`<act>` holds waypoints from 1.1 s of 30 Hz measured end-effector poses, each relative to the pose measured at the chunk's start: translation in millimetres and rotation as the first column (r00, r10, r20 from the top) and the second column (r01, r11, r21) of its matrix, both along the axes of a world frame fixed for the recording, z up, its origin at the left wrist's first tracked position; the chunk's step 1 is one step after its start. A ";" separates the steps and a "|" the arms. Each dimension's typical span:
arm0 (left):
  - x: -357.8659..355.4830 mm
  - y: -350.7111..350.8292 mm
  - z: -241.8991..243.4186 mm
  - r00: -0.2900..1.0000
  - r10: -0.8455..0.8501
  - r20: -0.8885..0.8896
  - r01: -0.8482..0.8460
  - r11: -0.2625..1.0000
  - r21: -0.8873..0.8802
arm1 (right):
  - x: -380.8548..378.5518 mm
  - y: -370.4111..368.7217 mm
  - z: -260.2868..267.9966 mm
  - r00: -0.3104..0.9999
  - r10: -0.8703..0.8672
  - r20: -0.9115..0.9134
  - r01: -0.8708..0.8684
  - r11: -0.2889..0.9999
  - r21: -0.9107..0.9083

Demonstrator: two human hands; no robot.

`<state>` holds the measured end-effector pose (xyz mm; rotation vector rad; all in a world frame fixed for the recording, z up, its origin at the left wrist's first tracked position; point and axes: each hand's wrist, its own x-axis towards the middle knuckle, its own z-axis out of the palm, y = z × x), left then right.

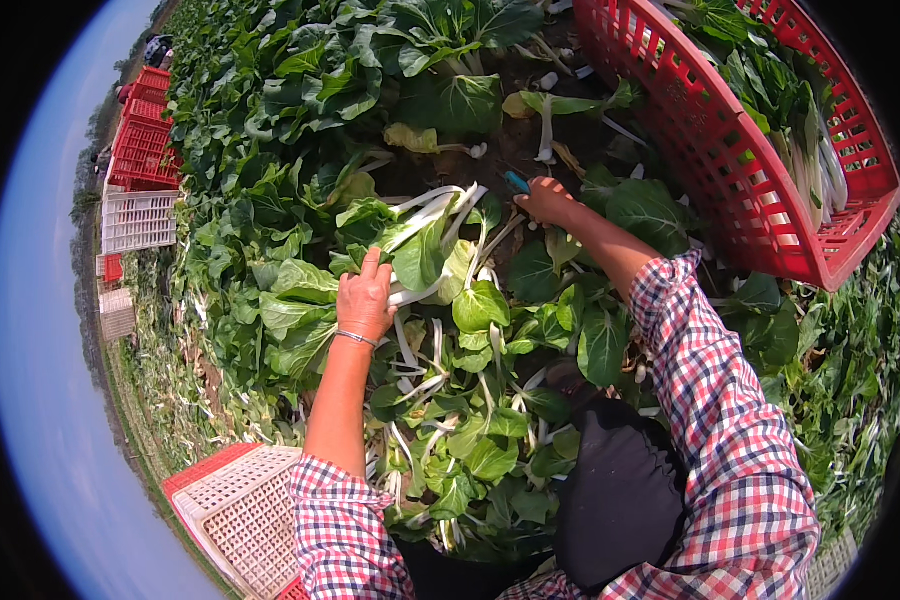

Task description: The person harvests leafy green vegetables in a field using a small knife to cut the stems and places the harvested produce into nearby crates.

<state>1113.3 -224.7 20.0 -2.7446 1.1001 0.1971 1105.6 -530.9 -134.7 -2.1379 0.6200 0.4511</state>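
Observation:
My left hand (366, 296), a band at its wrist, is closed around a leafy head of bok choy (300, 289). White stalks of it show at the right of the fingers, and its leaves spread to the left. More cut bok choy (424, 232) with long white stalks lies against the fingertips. Farther right, my right hand (547, 202) grips the teal handle (517, 181) of a small tool, probably a knife; its blade cannot be made out. Loose leaves and stalks (487, 420) cover the ground below both hands.
A red plastic crate (720, 135) holding bok choy (810, 150) stands tilted at upper right. Growing plants (270, 112) fill the upper left. A white crate (247, 510) sits at lower left, with stacked red crates (144, 142) farther off. A dark-covered knee (619, 495) is below.

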 end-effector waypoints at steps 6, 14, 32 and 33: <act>-117.0 65.0 62.2 0.990 0.088 0.111 -0.067 0.981 -0.182 | -77.9 20.0 33.4 0.888 -0.262 0.377 0.012 0.835 0.551; -277.3 135.6 117.8 0.908 0.323 0.268 -0.191 0.886 -0.423 | -121.5 123.5 164.6 0.823 0.114 0.556 -0.540 0.460 0.705; -536.8 197.6 128.3 0.724 0.420 -0.547 -0.492 -0.242 -0.836 | -243.1 298.3 387.0 0.421 0.664 0.619 -0.888 0.163 0.429; -540.3 199.3 125.6 0.750 0.323 -0.577 -0.471 -0.351 -0.809 | -248.1 304.0 390.5 0.452 0.657 0.604 -0.862 0.148 0.484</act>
